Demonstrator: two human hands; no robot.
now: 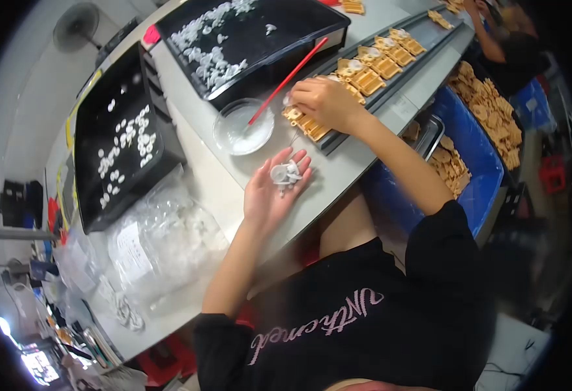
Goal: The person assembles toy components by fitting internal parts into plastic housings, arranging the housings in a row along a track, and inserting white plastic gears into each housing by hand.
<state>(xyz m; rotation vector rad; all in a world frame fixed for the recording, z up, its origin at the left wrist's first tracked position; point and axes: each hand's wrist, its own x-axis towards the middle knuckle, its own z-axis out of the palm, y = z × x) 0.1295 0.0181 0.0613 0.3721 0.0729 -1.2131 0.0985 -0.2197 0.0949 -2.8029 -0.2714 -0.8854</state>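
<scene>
**My two grips at the counter: one palm spread, one at the row of tan parts**

The white counter (201, 156) is the largest element, running diagonally across the view. Beside its right edge stands a blue bin (488, 192), with tan parts heaped in it. Two black trays rest on the counter: the far tray (299, 16) carries white pieces, massed mostly toward its left side, and the left tray (162, 140) carries small white pieces scattered over its floor. A long dark rail (423, 55) lies near the right edge of the counter. Nearer to me, just beside the left tray, lies a clear plastic bag (168, 241) with whitish contents and a printed label.

My left grip (266, 202) is turned palm up, fingers spread and slightly cupped, above the counter. My right grip (328, 101) is at the near end of the rail, fingers curled and drawn together, over the end of the row.

Between the far tray and my left grip stands a round clear tub (220, 140) of whitish paste; a red stick (289, 78) leans out of it. Tan parts (385, 65) sit in a row along the rail, several bearing pale pieces.

Smallest are the white pieces (284, 174) lying loose on my left palm. A whitish bit (287, 100) shows at my right fingertips; I cannot tell whether they pinch it.
</scene>
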